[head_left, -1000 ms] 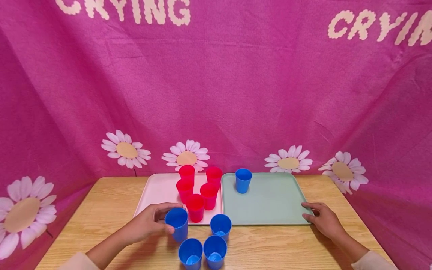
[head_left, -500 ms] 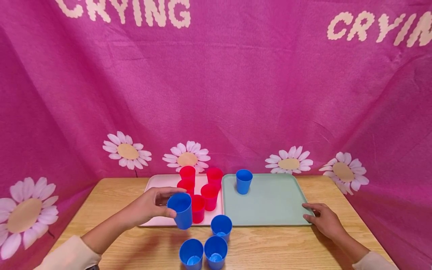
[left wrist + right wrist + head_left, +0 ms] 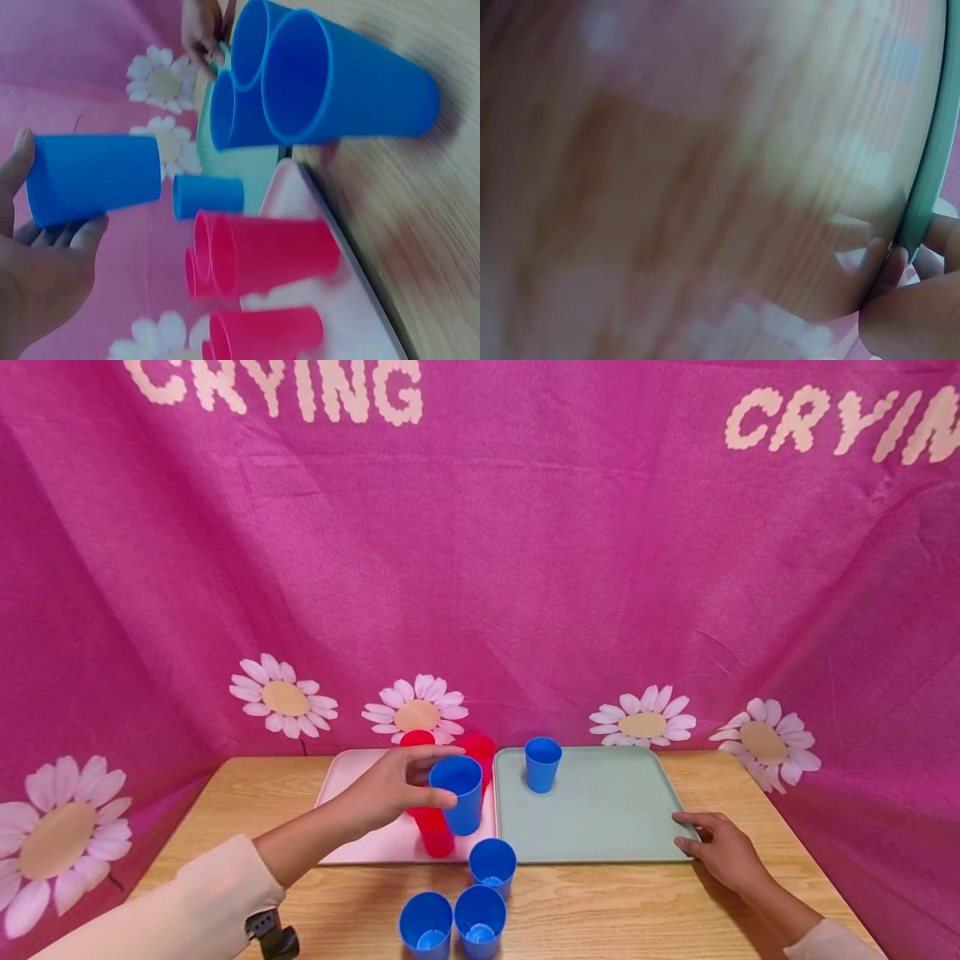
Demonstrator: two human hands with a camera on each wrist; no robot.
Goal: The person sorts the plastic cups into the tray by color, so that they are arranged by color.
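Note:
My left hand grips a blue plastic cup by its side, thumb on the near face and fingers behind. It is held upright in the air over the pink tray, overlapping some of the red cups that stand there. In the left wrist view the same blue cup sits between thumb and fingers. At the front right corner of the green tray, my right hand pinches the rim. Its thumb and fingers show around the corner in the right wrist view.
A single blue cup stands at the back left of the green tray. On the wooden table in front of the trays are three more blue cups. A pink cloth with daisies hangs behind.
My left hand has lifted the blue cup off the table near the pink tray, then carried it up and to the right. The right hand stays at the green tray's corner.

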